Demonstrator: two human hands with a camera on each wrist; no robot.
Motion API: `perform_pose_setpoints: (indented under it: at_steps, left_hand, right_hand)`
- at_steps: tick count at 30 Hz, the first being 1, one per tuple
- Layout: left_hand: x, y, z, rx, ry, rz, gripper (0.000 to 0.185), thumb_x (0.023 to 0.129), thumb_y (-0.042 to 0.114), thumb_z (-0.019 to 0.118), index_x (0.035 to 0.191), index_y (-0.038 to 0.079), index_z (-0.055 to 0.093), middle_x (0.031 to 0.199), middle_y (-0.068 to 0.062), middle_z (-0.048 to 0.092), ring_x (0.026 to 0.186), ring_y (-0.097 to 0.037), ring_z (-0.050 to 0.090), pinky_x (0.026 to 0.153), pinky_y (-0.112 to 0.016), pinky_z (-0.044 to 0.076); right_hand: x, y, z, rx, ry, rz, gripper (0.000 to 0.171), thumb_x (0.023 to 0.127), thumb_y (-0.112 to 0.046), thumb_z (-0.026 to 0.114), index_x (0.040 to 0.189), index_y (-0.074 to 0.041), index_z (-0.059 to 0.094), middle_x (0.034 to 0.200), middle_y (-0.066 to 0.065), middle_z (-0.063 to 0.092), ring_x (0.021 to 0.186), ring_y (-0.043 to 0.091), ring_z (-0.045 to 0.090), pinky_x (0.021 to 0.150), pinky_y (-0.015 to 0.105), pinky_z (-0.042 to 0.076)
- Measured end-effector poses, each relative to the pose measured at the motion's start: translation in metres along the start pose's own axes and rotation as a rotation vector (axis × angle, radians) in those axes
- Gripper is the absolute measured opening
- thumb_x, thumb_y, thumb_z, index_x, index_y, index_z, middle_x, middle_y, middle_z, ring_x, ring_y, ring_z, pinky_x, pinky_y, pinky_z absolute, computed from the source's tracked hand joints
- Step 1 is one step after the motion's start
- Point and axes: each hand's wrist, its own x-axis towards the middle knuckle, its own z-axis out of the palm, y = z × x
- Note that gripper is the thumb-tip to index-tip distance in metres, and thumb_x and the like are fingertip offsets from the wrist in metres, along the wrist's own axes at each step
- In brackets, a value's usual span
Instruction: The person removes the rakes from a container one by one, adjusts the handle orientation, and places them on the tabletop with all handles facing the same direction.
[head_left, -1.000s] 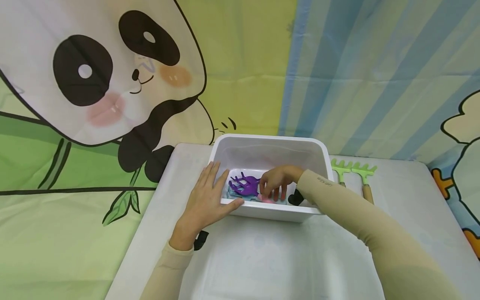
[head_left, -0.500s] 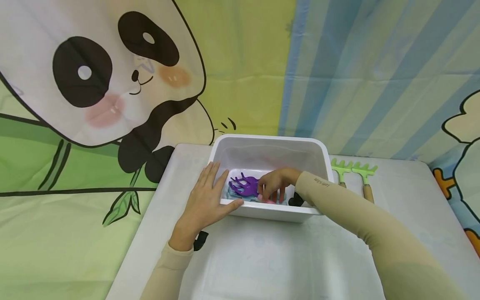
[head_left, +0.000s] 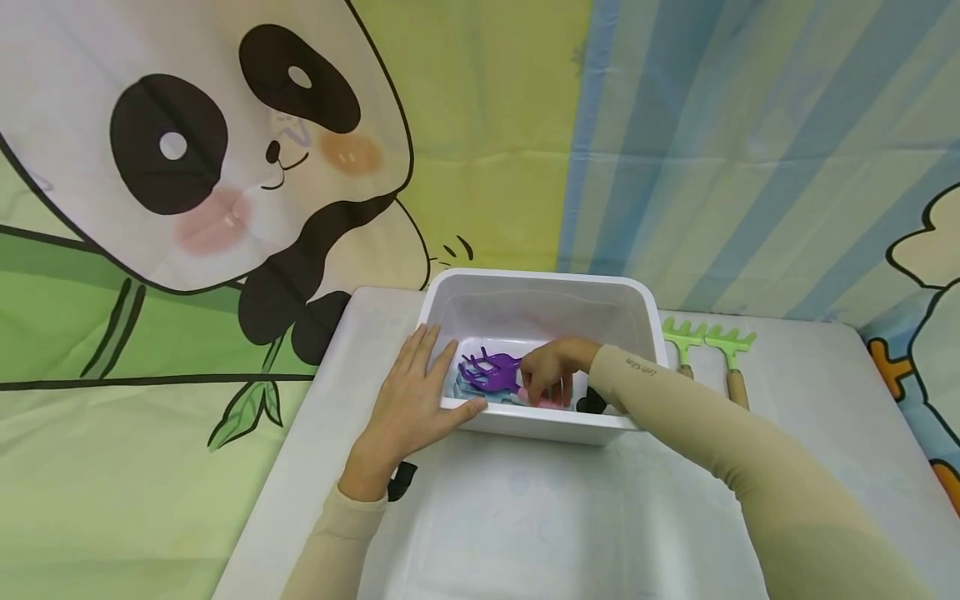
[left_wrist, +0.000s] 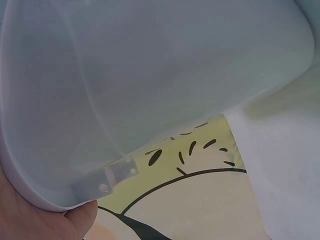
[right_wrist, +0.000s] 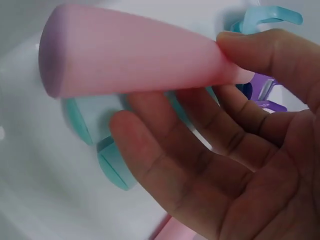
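In the head view my right hand (head_left: 550, 371) reaches down into a white plastic bin (head_left: 540, 279). The right wrist view shows it pinching a pink tapered handle (right_wrist: 135, 52) near the narrow end, thumb above and fingers below. Past that end lies a purple many-pronged piece (head_left: 491, 372); whether the two are joined, I cannot tell. Light-blue and teal pieces (right_wrist: 116, 162) are under the handle. My left hand (head_left: 412, 387) rests with straight fingers on the bin's left front corner, its thumb along the front rim.
Two small green rakes (head_left: 729, 342) with wooden handles lie right of the bin on the white table (head_left: 525, 517). A printed panda cloth (head_left: 337, 167) hangs close behind. Another pink piece (right_wrist: 175, 230) shows at the bottom of the right wrist view.
Inside the bin, my right hand shifts slightly left, then back right, around the pink handle. My left hand keeps its place on the rim.
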Motion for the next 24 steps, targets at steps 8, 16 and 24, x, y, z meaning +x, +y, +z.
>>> perform_pose_setpoints:
  at_steps: [8, 16, 24]
  left_hand:
    - [-0.001, -0.001, 0.0, -0.001, 0.024, 0.005, 0.102, 0.086, 0.083, 0.04, 0.149, 0.002, 0.046, 0.16, -0.022, 0.026, 0.15, -0.036, 0.013, 0.12, -0.048, 0.017]
    - [0.0, -0.001, 0.002, 0.005, 0.017, 0.003, 0.102, 0.086, 0.083, 0.041, 0.149, 0.003, 0.045, 0.16, -0.022, 0.026, 0.15, -0.036, 0.013, 0.12, -0.048, 0.016]
    - [0.0, 0.0, 0.002, -0.002, 0.025, 0.01, 0.102, 0.086, 0.083, 0.04, 0.148, 0.002, 0.046, 0.16, -0.022, 0.027, 0.15, -0.036, 0.014, 0.12, -0.048, 0.017]
  right_hand:
    - [-0.006, -0.005, -0.005, -0.014, 0.01, -0.019, 0.021, 0.096, -0.019, 0.061, 0.11, -0.004, 0.058, 0.098, 0.011, 0.061, 0.078, 0.024, 0.064, 0.071, 0.043, 0.06]
    - [-0.004, 0.0, -0.012, 0.072, -0.08, -0.005, 0.045, 0.092, -0.006, 0.062, 0.135, -0.009, 0.05, 0.098, 0.013, 0.062, 0.082, 0.027, 0.064, 0.072, 0.045, 0.06]
    - [-0.003, 0.002, -0.014, 0.098, -0.088, -0.012, 0.034, 0.09, -0.005, 0.065, 0.122, -0.008, 0.054, 0.1, 0.012, 0.059, 0.081, 0.027, 0.063, 0.071, 0.044, 0.06]
